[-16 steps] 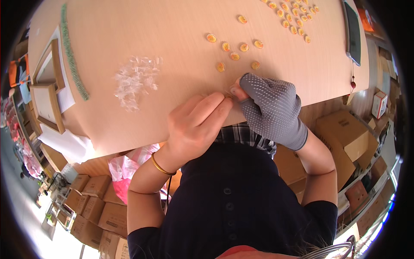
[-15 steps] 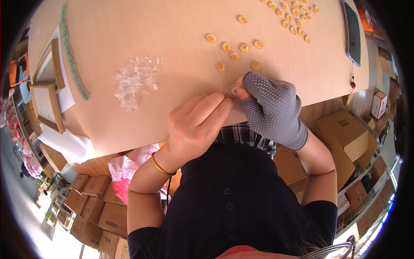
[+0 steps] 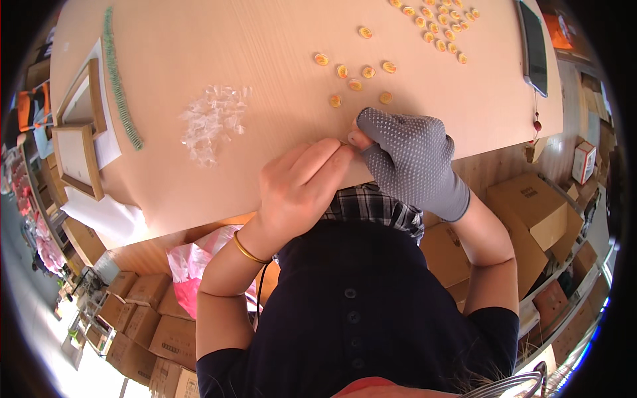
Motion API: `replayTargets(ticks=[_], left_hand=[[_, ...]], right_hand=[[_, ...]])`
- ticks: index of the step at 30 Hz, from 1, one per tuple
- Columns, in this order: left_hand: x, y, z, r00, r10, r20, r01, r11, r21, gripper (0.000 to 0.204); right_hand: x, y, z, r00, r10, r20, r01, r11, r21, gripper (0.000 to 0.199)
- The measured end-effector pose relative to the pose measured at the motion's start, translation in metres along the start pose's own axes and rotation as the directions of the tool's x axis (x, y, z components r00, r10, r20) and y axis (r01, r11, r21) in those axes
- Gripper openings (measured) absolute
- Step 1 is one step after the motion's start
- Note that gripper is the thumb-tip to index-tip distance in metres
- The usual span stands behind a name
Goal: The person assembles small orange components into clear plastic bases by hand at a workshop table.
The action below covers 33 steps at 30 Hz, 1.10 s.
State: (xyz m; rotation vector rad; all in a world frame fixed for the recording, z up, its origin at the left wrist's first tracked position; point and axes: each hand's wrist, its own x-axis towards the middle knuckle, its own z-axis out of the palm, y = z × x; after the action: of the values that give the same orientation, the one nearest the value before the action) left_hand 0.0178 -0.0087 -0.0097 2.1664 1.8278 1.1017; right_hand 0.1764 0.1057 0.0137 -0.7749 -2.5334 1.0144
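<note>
Facing each other at near edge of table [image 3: 279,53]: fingertips of bare left hand [image 3: 298,184] and grey-gloved right hand [image 3: 415,158]. Fingers of both are pinched narrow; what is held between them cannot be told. Loose yellow-orange discs [image 3: 385,97] are spread just beyond right hand; denser disc cluster [image 3: 433,27] is set farther off. Clear plastic pieces [image 3: 215,123] are heaped beyond left hand, toward left.
</note>
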Motion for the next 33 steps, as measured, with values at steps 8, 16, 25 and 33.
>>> replayTargets(ticks=[8,16,25,33], left_hand=[[0.003,0.007,-0.004,0.967,-0.255,0.007,0.252,0.952,-0.172,0.009],[0.009,0.010,-0.005,0.918,-0.389,0.078,0.397,0.890,-0.224,0.012],[0.001,0.025,-0.007,0.953,-0.209,-0.219,0.138,0.944,-0.301,0.014],[0.006,0.073,-0.054,0.895,-0.053,-0.444,-0.119,0.930,-0.349,0.019]], right_hand=[[-0.030,0.020,-0.041,0.822,0.351,-0.448,-0.268,0.933,0.240,0.011],[-0.042,0.116,-0.096,0.800,-0.032,-0.599,-0.426,0.671,-0.606,0.031],[-0.045,0.039,-0.053,0.858,0.141,-0.494,-0.018,0.969,0.245,0.024],[-0.050,-0.067,-0.020,0.987,0.073,0.141,-0.152,0.190,0.970,0.026]])
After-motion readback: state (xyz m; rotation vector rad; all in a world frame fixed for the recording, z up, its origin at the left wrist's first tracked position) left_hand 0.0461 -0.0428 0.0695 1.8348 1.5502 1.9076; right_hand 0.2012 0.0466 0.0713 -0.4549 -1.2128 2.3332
